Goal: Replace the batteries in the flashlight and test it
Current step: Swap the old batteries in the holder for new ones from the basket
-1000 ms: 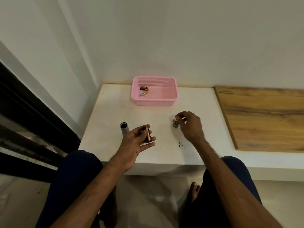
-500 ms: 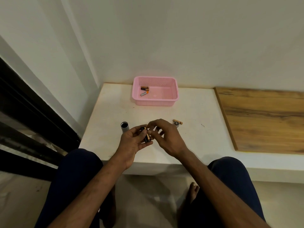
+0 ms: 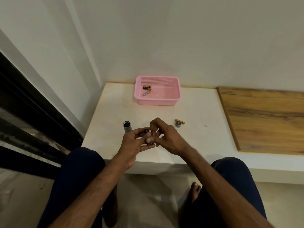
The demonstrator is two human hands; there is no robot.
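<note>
Item, in progress: you held a small dark cylindrical battery holder [image 3: 148,140] over the table's near edge, your left hand [image 3: 134,145] curled around it and your right hand [image 3: 166,139] pinching at its top, seemingly seating a cell. The grey metal flashlight tube [image 3: 127,127] stood open-mouthed just left, its round end cap [image 3: 178,123] and one copper-topped battery [image 3: 180,121] lying right; reassembly and testing remained. Beyond: three batteries [image 3: 146,90] in a pink perforated plastic basket [image 3: 176,89].
</note>
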